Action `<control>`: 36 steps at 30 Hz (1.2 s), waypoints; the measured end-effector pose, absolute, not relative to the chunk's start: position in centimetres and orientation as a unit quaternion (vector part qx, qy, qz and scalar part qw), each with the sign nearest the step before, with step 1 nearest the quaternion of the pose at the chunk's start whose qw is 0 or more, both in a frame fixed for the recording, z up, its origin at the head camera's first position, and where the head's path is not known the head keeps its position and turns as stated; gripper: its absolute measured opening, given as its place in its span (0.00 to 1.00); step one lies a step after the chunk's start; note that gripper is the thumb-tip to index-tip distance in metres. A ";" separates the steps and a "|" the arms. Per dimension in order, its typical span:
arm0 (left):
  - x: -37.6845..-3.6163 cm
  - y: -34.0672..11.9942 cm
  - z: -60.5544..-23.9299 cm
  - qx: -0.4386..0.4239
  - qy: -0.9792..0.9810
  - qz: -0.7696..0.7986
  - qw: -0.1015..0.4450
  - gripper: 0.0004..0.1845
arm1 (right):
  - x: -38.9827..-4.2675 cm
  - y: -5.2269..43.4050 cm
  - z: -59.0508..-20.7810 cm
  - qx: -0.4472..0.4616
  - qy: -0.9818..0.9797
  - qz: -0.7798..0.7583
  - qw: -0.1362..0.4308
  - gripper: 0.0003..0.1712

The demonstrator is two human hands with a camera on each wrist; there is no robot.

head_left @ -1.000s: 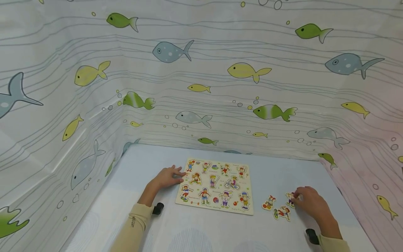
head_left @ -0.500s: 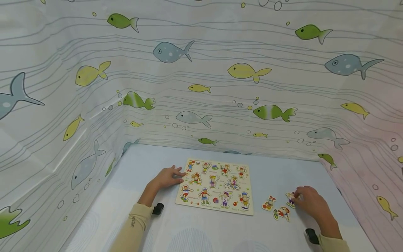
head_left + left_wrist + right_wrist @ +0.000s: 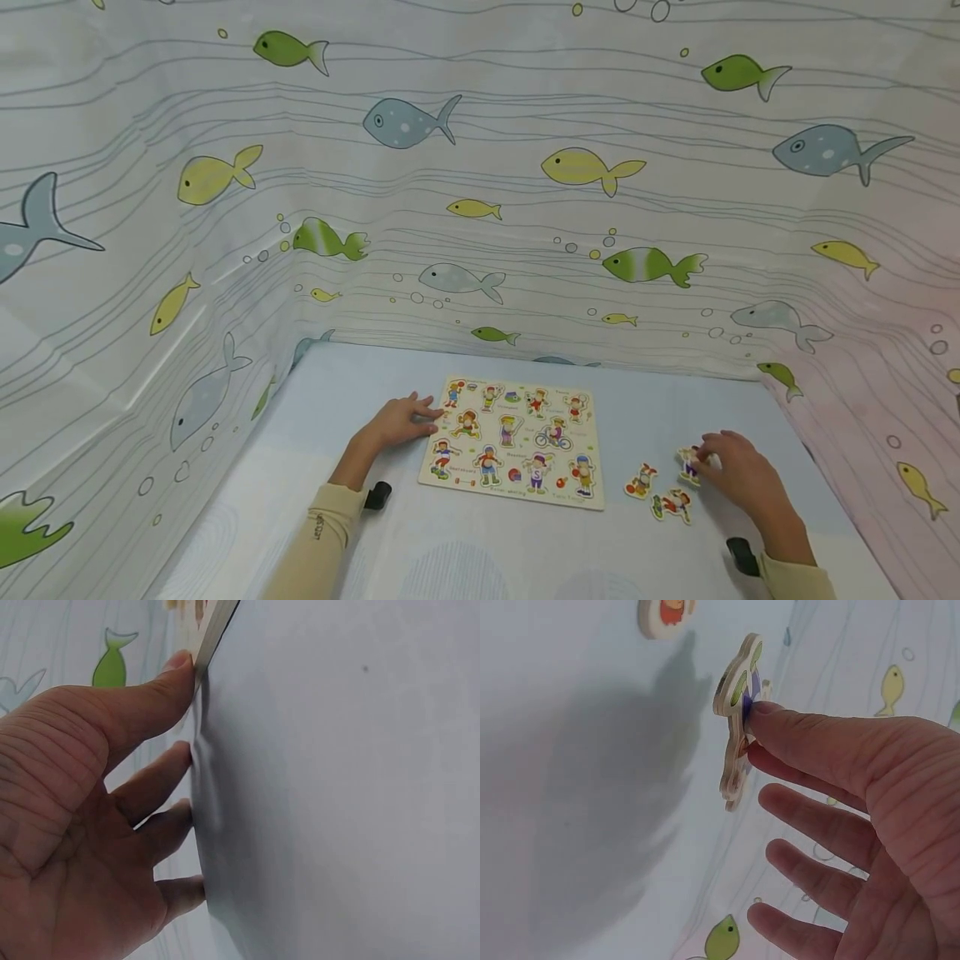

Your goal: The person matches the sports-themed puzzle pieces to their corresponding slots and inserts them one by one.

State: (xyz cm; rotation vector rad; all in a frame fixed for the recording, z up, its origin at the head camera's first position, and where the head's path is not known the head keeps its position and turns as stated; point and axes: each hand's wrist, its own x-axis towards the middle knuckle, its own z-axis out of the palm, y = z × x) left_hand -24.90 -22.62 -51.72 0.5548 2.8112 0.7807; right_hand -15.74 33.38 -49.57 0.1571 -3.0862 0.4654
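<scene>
Right hand [image 3: 738,477] pinches a puzzle piece [image 3: 737,720]; flat left hand [image 3: 396,421] steadies the board [image 3: 514,442], its captions seemingly unreadable.

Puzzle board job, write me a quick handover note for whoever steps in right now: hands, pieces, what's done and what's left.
Left hand: fingers straight, resting on the table with the thumb against the left edge of the puzzle board.
Right hand: pinches one cut-out piece, raised off the table to the right of the board.
Two more loose pieces lie on the table between the board and the right hand.
Done: one loose piece picked up.
Left: the held piece and both loose ones are off the board; I cannot tell which slots are free.
</scene>
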 end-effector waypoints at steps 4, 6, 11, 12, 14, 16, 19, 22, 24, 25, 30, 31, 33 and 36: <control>-24.9 -22.6 -51.7 0.184 0.944 0.259 0.087 0.20 | -15.8 32.8 -49.3 0.062 -0.987 0.147 0.023 0.05; -24.9 -22.5 -51.7 0.180 0.944 0.262 0.088 0.20 | -15.9 32.5 -49.1 0.066 -0.986 0.148 0.027 0.06; -24.9 -22.6 -52.0 0.178 0.944 0.264 0.092 0.20 | -16.1 31.8 -48.9 0.078 -0.985 0.148 0.031 0.07; -24.9 -22.6 -52.0 0.178 0.944 0.262 0.092 0.20 | -16.1 31.7 -48.9 0.079 -0.986 0.146 0.029 0.07; -24.9 -22.6 -52.1 0.180 0.944 0.259 0.093 0.20 | -16.3 31.3 -48.7 0.080 -0.986 0.143 0.027 0.07; -24.9 -22.6 -52.1 0.182 0.945 0.258 0.091 0.20 | -16.4 30.9 -48.7 0.082 -0.986 0.142 0.029 0.07; -25.0 -22.7 -52.1 0.185 0.945 0.254 0.090 0.20 | -16.6 30.5 -48.6 0.089 -0.985 0.141 0.033 0.07; -25.1 -22.7 -52.1 0.186 0.946 0.249 0.091 0.20 | -16.8 30.1 -48.6 0.097 -0.984 0.142 0.033 0.06; -25.1 -22.7 -52.0 0.185 0.946 0.249 0.093 0.20 | -16.9 29.7 -48.5 0.102 -0.984 0.143 0.032 0.06; -25.1 -22.7 -51.9 0.185 0.946 0.250 0.092 0.20 | -17.0 29.6 -48.5 0.104 -0.984 0.143 0.031 0.05; -25.1 -22.7 -51.7 0.185 0.944 0.256 0.091 0.20 | -17.6 28.7 -48.4 0.115 -0.983 0.137 0.032 0.06; -25.0 -22.7 -51.7 0.185 0.944 0.257 0.091 0.20 | -17.7 28.5 -48.4 0.117 -0.983 0.136 0.031 0.06; -25.1 -22.7 -51.8 0.184 0.944 0.258 0.095 0.20 | -18.0 28.1 -48.3 0.124 -0.983 0.134 0.033 0.06; -25.1 -22.7 -51.8 0.186 0.944 0.257 0.095 0.20 | -18.3 27.3 -48.2 0.138 -0.982 0.129 0.032 0.06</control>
